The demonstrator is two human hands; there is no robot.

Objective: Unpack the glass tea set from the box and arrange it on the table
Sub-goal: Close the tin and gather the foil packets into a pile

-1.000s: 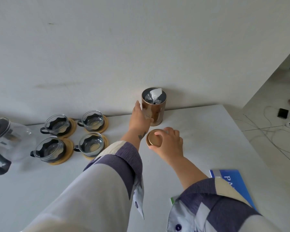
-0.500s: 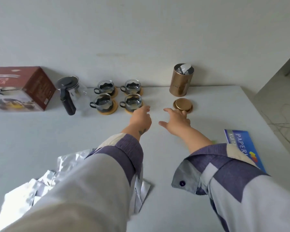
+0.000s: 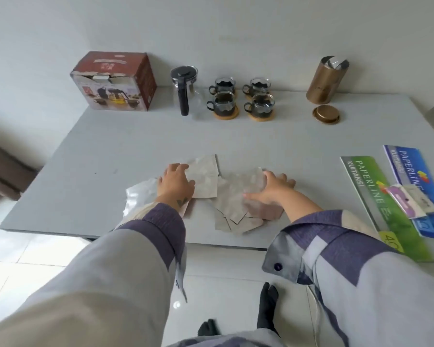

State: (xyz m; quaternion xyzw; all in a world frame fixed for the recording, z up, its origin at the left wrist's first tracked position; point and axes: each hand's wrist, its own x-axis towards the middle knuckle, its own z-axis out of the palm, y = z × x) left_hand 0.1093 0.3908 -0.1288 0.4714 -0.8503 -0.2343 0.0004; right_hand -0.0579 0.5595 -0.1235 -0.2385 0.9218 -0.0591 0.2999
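Both arms are reaching toward 12 o'clock, left hand (image 3: 176, 182) and right hand (image 3: 271, 187) lying palm-down, fingers spread.

You are viewing a bright, evenly lit scene with soft daylight. Shadows on the worktop (image 3: 286, 136) are faint. Both hands show slight motion blur. The wide lens bends the worktop edges, and fine print is soft throughout.
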